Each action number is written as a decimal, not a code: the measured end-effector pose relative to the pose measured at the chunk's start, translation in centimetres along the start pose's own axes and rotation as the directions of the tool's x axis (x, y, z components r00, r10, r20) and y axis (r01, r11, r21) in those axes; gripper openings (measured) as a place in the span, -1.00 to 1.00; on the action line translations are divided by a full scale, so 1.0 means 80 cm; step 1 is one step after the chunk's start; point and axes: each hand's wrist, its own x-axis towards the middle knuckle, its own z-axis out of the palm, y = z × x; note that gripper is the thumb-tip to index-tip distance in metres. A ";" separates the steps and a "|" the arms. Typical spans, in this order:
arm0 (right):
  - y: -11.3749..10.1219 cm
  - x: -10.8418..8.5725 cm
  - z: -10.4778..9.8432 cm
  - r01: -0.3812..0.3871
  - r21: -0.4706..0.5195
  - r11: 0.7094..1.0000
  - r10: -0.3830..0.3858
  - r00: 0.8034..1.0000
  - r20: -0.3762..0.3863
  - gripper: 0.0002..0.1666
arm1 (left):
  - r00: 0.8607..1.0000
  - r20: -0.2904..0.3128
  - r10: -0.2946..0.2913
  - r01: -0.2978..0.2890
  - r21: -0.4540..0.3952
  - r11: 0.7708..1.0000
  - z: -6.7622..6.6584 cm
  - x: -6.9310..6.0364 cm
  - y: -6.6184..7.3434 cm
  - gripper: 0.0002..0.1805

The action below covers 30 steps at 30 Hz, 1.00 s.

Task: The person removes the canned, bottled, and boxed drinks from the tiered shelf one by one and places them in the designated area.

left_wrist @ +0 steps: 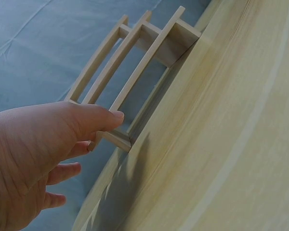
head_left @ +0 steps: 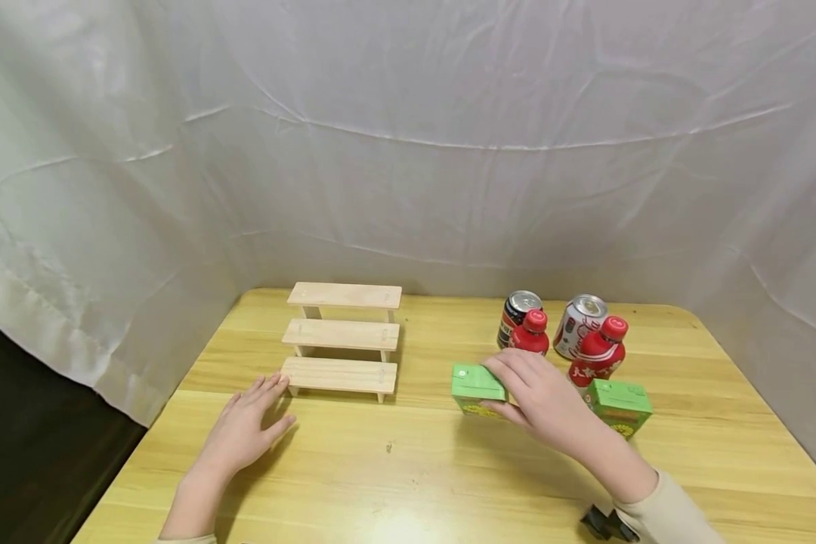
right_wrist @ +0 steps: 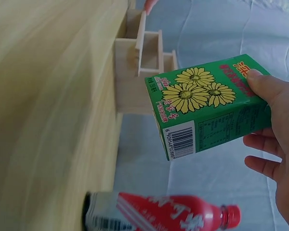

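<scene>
My right hand (head_left: pixel 544 397) grips a green drink carton (head_left: pixel 479 387) by its right end. In the right wrist view the carton (right_wrist: pixel 202 103) shows yellow flowers and a barcode, and is held clear of the table. A three-step wooden display stand (head_left: pixel 341 375) stands left of it. At the lowest step's left end, my left hand (head_left: pixel 245 427) rests its fingertips, with the thumb spread apart. The left wrist view has that hand (left_wrist: pixel 43 154) against the stand's near end, partly covering the stand (left_wrist: pixel 149 57).
Behind my right hand stand a dark can (head_left: pixel 520 302), a white cola can (head_left: pixel 581 321) and two red bottles (head_left: pixel 532 332), (head_left: pixel 597 355). Another green carton (head_left: pixel 617 404) is beside my right wrist. A black object (head_left: pixel 605 523) lies by the sleeve. Pale curtains (head_left: pixel 449 189) surround the table (head_left: pixel 394 468).
</scene>
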 end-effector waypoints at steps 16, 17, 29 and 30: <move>0.013 -0.051 -0.003 -0.109 -0.039 0.993 0.112 0.990 0.080 -0.31 | 1.000 0.007 -0.001 0.001 -0.005 1.000 -0.002 -0.001 0.002 -0.28; 0.014 -0.053 -0.002 -0.112 -0.042 0.993 0.115 0.990 0.080 -0.31 | 1.000 0.007 -0.001 0.001 -0.005 1.000 -0.002 -0.001 0.002 -0.28; 0.025 -0.067 0.001 -0.132 -0.056 0.990 0.138 0.981 0.135 -0.29 | 1.000 0.014 -0.001 0.001 0.000 1.000 -0.003 0.000 0.003 -0.27; 0.026 -0.068 0.001 -0.131 -0.057 0.990 0.137 0.981 0.134 -0.29 | 1.000 0.015 -0.002 0.002 0.000 1.000 -0.003 -0.001 0.004 -0.27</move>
